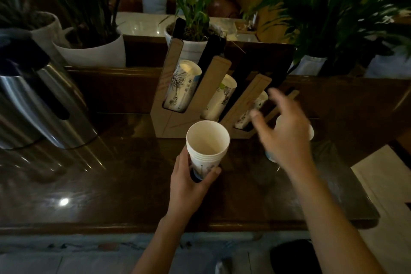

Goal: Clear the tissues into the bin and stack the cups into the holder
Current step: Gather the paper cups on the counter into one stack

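My left hand [192,181] grips a stack of several nested white paper cups [208,143], held upright just in front of the cardboard cup holder [171,118]. The holder has slanted slots, and printed paper cups lie in them, one at the left [183,87], one in the middle [219,100], one at the right [252,110]. My right hand [285,135] hovers with fingers spread and nothing in it, over another white cup [311,132] that stands on the counter mostly hidden behind it. No tissues are visible.
A steel thermos jug [42,104] stands at the left on the dark glossy counter [115,173]. Potted plants in white pots [95,51] line the ledge behind the holder. A dark round bin-like object [293,256] sits below the counter's front edge at the right.
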The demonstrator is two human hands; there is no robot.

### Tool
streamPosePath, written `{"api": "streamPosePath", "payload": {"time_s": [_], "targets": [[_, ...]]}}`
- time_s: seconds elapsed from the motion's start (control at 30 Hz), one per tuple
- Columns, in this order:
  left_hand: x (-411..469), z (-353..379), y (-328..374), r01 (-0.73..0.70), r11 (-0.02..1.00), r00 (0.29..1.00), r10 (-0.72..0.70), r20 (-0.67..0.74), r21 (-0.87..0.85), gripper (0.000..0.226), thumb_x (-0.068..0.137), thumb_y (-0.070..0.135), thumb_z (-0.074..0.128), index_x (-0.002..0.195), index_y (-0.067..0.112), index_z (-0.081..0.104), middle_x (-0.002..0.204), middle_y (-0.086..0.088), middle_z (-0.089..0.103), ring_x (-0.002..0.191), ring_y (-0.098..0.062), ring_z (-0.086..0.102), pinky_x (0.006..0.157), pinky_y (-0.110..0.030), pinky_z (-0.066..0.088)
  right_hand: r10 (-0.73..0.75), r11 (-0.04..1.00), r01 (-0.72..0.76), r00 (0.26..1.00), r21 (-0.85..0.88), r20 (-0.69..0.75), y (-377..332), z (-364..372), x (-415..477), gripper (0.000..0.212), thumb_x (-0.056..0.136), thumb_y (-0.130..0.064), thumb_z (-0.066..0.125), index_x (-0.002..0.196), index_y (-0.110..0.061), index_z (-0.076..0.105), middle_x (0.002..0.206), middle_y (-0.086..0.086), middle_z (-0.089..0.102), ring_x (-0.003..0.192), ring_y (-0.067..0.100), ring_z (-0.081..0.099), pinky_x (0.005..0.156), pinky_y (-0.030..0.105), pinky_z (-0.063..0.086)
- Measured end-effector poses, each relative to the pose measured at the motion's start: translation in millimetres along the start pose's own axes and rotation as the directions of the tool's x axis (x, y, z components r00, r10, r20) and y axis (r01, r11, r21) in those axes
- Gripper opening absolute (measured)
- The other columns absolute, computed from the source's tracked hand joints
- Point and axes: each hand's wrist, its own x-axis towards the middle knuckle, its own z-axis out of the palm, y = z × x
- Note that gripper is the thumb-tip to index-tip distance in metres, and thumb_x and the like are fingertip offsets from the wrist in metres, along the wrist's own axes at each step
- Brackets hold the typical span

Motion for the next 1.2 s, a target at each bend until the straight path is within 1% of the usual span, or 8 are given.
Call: {"api": "streamPosePath", "payload": {"time_s": [0.13, 0.23, 0.37, 0.57, 0.83, 0.93, 1.1, 1.2], "targets": [[-0.6, 0.2, 2.0, 0.0, 1.0, 1.0, 0.0, 0.006, 0.012, 0.091, 0.077, 0.053, 0.081, 0.153, 0.03, 0.036, 0.147, 0.011, 0.053, 0.136, -0.008, 0.053, 0.106, -0.044, 0.055, 0.334, 0.889, -0.296, 0.941, -0.35, 0.051, 38.6, -15.0, 21.9, 0.125, 0.071, -0.065, 0.078, 0.16, -0.013, 0.008, 0.164, 0.021, 0.015, 0.15, 0.042, 0.014, 0.118, 0.057, 0.021], [0.2, -0.9, 2.1, -0.008, 1.0, 1.0, 0.008, 0.016, 0.02, 0.091, 0.077, 0.047, 0.082, 0.153, 0.029, 0.036, 0.148, 0.009, 0.052, 0.137, -0.008, 0.052, 0.107, -0.044, 0.054, 0.414, 0.861, -0.29, 0.876, -0.417, 0.246, 45.9, -20.0, 24.1, 0.117, 0.073, -0.057, 0.082, 0.16, -0.013, 0.017, 0.157, 0.023, 0.031, 0.142, 0.044, 0.031, 0.111, 0.055, 0.033], [2.7, -3.1, 3.6, 0.0, 1.0, 0.999, 0.0, 0.033, 0.015, 0.091, 0.076, 0.046, 0.083, 0.153, 0.03, 0.036, 0.149, 0.01, 0.053, 0.137, -0.005, 0.052, 0.108, -0.037, 0.054, 0.226, 0.927, -0.148, 0.953, -0.344, 0.199, 30.4, -43.8, 21.5, 0.083, 0.08, -0.049, 0.079, 0.15, -0.024, 0.044, 0.141, 0.017, 0.05, 0.126, 0.038, 0.05, 0.093, 0.043, 0.043], [1.9, -1.9, 5.7, 0.014, 1.0, 1.0, -0.014, 0.017, 0.009, 0.092, 0.076, 0.051, 0.082, 0.153, 0.031, 0.036, 0.149, 0.01, 0.053, 0.136, -0.005, 0.052, 0.108, -0.041, 0.054, -0.173, 0.984, 0.176, 0.98, 0.02, -0.099, -53.3, -66.7, 19.2, 0.072, 0.085, -0.078, 0.049, 0.145, -0.038, 0.049, 0.122, -0.005, 0.042, 0.111, 0.011, 0.046, 0.081, 0.016, 0.036], [3.4, -2.3, 1.8, -0.005, 1.0, 0.998, 0.006, 0.062, -0.02, 0.083, 0.075, 0.054, 0.081, 0.144, 0.026, 0.044, 0.14, 0.006, 0.058, 0.129, -0.01, 0.06, 0.103, -0.035, 0.056, -0.209, 0.956, 0.282, 0.849, -0.082, 0.486, -76.3, 39.2, -18.2, 0.08, 0.081, -0.079, 0.052, 0.148, -0.04, 0.035, 0.142, 0.003, 0.032, 0.132, 0.02, 0.03, 0.098, 0.035, 0.035], [4.3, -5.3, 4.9, -0.015, 1.0, 0.998, 0.015, 0.066, -0.014, 0.084, 0.073, 0.051, 0.081, 0.143, 0.023, 0.046, 0.138, 0.008, 0.058, 0.127, -0.005, 0.06, 0.103, -0.034, 0.057, -0.208, 0.957, 0.281, 0.846, -0.079, 0.491, -60.3, 54.4, -26.5, 0.081, 0.077, -0.072, 0.064, 0.144, -0.041, 0.03, 0.143, -0.001, 0.033, 0.128, 0.019, 0.037, 0.093, 0.032, 0.038], [15.6, -24.7, 12.9, -0.145, 0.988, 0.989, 0.142, 0.05, 0.062, 0.08, 0.075, 0.047, 0.084, 0.145, 0.032, 0.049, 0.141, 0.011, 0.056, 0.128, -0.007, 0.057, 0.099, -0.034, 0.059, -0.047, 0.982, -0.042, 0.889, 0.183, 0.456, -41.3, 47.1, -11.3, 0.07, 0.064, -0.068, 0.073, 0.122, -0.05, 0.038, 0.12, -0.014, 0.05, 0.099, 0.006, 0.052, 0.065, 0.02, 0.042], [14.0, -35.9, 16.9, -0.089, 0.992, 0.987, 0.1, -0.129, 0.088, 0.096, 0.068, 0.061, 0.08, 0.151, 0.037, 0.039, 0.155, 0.009, 0.041, 0.138, 0.004, 0.041, 0.108, -0.018, 0.047, 0.138, 0.732, -0.394, 0.884, 0.555, 0.446, -25.3, 43.0, -15.2, 0.056, 0.063, -0.064, 0.077, 0.109, -0.051, 0.05, 0.12, -0.01, 0.06, 0.102, 0.014, 0.065, 0.075, 0.04, 0.061]]}}
